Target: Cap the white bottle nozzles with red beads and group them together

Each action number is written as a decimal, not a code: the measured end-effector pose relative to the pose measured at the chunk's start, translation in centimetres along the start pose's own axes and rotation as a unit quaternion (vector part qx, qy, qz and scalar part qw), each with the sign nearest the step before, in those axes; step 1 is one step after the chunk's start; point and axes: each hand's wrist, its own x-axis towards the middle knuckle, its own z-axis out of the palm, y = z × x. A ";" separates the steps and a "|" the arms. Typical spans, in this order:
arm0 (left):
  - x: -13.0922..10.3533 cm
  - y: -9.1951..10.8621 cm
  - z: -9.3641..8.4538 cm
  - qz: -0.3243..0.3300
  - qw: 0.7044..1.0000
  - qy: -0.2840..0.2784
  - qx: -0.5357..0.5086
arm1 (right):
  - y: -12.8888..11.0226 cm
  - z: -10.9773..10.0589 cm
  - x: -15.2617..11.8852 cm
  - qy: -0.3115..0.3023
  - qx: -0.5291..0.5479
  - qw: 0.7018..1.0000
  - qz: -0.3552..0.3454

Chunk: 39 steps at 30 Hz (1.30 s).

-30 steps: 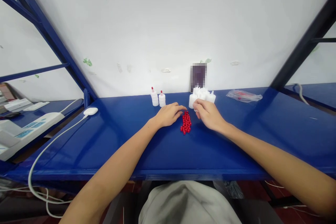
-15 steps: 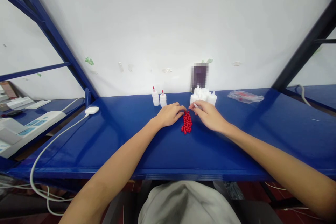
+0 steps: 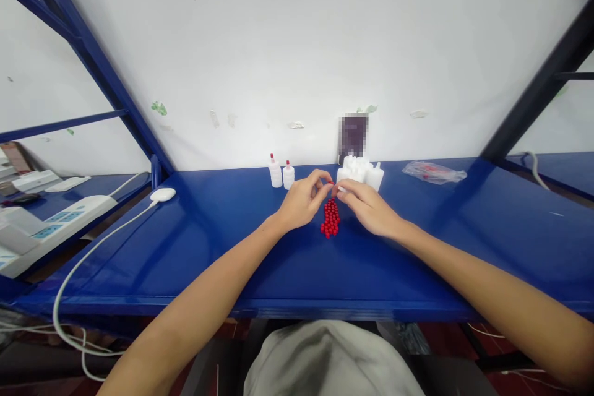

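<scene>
Fingertips of my left hand (image 3: 304, 198) pinch a small red cap just above the pile of red caps (image 3: 330, 219) on the blue table. Facing it, my right hand (image 3: 369, 204) is closed on a small white nozzle, its tip close to the red cap. Whether cap and nozzle touch is too small to tell. Behind my right hand stands a group of white bottles (image 3: 374, 176). Two white bottles with red tips, a taller one (image 3: 275, 174) and a shorter one (image 3: 288, 176), stand upright behind my left hand.
A dark pixelated panel (image 3: 353, 135) leans on the wall behind the bottles. A clear plastic bag (image 3: 434, 172) with something red lies at the back right. At the left are a white device (image 3: 162, 195) with a cable and a power strip (image 3: 60, 226).
My left hand has risen slightly from the pile with a red cap between its fingertips. The fingertips of both hands have come together, and my right hand has lowered the nozzle a little.
</scene>
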 end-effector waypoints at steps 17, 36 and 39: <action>-0.7 1.1 0.7 0.031 0.997 -0.062 -0.045 | 0.3 0.4 -0.2 -0.026 0.117 0.993 0.019; -0.4 0.2 0.7 -0.042 0.991 0.003 -0.125 | 0.2 0.0 -0.3 0.017 -0.007 1.000 0.001; 0.7 -1.1 -0.8 -0.096 0.973 0.149 -0.150 | 0.5 -0.8 0.0 0.098 -0.078 0.992 0.026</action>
